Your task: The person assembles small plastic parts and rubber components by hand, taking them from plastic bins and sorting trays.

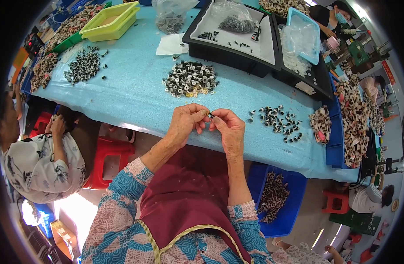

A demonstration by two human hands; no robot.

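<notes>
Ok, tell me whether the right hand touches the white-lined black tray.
Apart: the head view shows a broad stretch of blue table covering between the right hand and the white-lined black tray.

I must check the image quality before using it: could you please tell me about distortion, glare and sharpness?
Head view: the blue tabletop shows a bent near edge, corners black; head view: the lower-left bright patch is washed out; head view: the central pile looks fairly sharp, but the tiny dark piece between left hand and right hand shows little detail.
</notes>
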